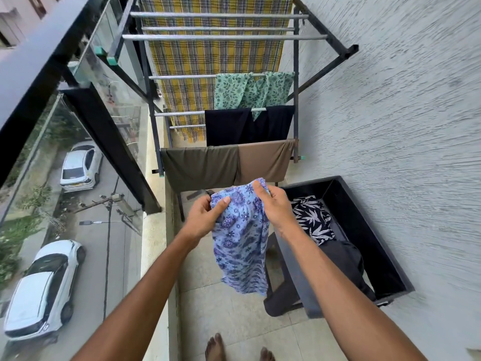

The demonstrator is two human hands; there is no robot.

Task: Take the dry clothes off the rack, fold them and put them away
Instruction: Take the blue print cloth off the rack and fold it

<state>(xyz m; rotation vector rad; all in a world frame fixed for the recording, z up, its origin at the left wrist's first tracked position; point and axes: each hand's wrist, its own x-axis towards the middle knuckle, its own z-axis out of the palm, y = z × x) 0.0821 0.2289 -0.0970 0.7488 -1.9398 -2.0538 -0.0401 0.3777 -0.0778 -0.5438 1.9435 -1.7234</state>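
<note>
Forearms out, left hand [205, 217] and right hand [277, 207] pinch the top edge of the blue floral garment [242, 246], off the rack [208, 37], beside the black bin [377, 243]; folding step, next likely bringing edges together.

The narrow balcony is hemmed in by the glass railing [33, 56] on the left and the textured wall [403, 126] on the right. Passage ahead is blocked by the loaded drying rack [296, 74], and the right side is taken up by the black bin [369, 230]. A strip of bare floor [208, 308] is left open between.
</note>
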